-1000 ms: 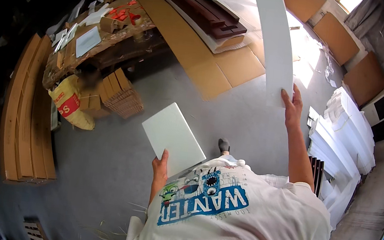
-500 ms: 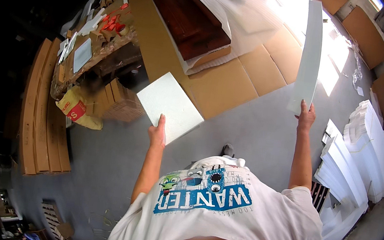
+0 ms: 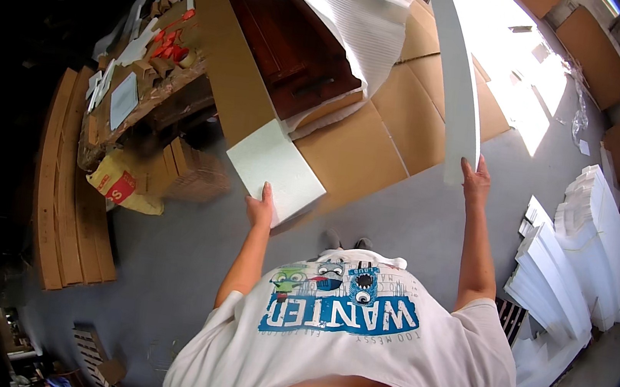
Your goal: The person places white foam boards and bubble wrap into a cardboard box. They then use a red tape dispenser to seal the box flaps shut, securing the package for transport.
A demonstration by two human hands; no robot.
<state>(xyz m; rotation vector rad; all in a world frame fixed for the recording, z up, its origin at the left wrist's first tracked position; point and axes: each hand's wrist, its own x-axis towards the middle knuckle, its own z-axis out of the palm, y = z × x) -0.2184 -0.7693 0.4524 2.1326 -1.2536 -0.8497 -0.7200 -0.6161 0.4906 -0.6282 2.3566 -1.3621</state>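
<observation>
Sitting well left of both hands are about four long brown cartons (image 3: 74, 195), then one yellow sack (image 3: 125, 185) and, beyond it, one cluttered desk (image 3: 170, 89). The left hand (image 3: 261, 208), well apart from the right, is clamped on one white square panel (image 3: 276, 170). Ahead, between the hands, dark red-brown wood (image 3: 286, 43) on cardboard (image 3: 365, 150) takes up the way. The right hand (image 3: 476, 180) grips one long white strip (image 3: 456, 84); two white stacks (image 3: 590, 243) stand right of it.
</observation>
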